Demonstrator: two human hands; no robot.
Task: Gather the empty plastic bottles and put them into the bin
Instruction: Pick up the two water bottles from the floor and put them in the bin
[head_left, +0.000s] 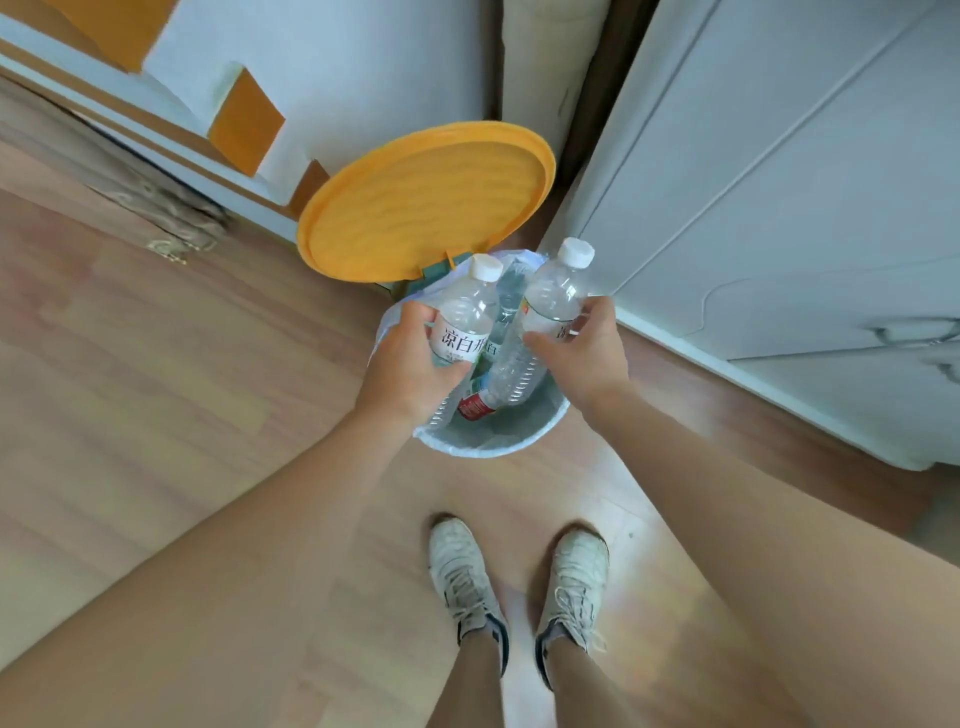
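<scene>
Bottles sit in both our hands above the open bin. Our left hand (410, 364) has its fingers and thumb wrapped around the labelled middle of a clear bottle (465, 322) with a white cap, which tilts up and away from us; the label carries large dark characters. Our right hand (587, 348) grips a second clear bottle (545, 306) the same way, thumb on the near side and fingers curled behind, its white cap pointing up toward the white cabinet (779, 208). The two held bottles lean close together, nearly touching at their shoulders, both directly over the mouth of the bin (488, 441). Below and between them, more clear bottles already lie inside the bin, among them a ribbed one (514, 374) and one with a red label (475, 405) near the bottom. The bin is lined with a pale bag folded over its rim, and its orange lid (426, 202) stands swung open on the far side, hinged at a green bracket. The bin stands on a wooden floor (156, 389), just beside the cabinet on our right and near a white and orange wall panel (244, 124) beyond. Our forearms reach forward from the lower corners, and our two pale laced shoes (519, 582) are planted on the floor just short of the bin.
</scene>
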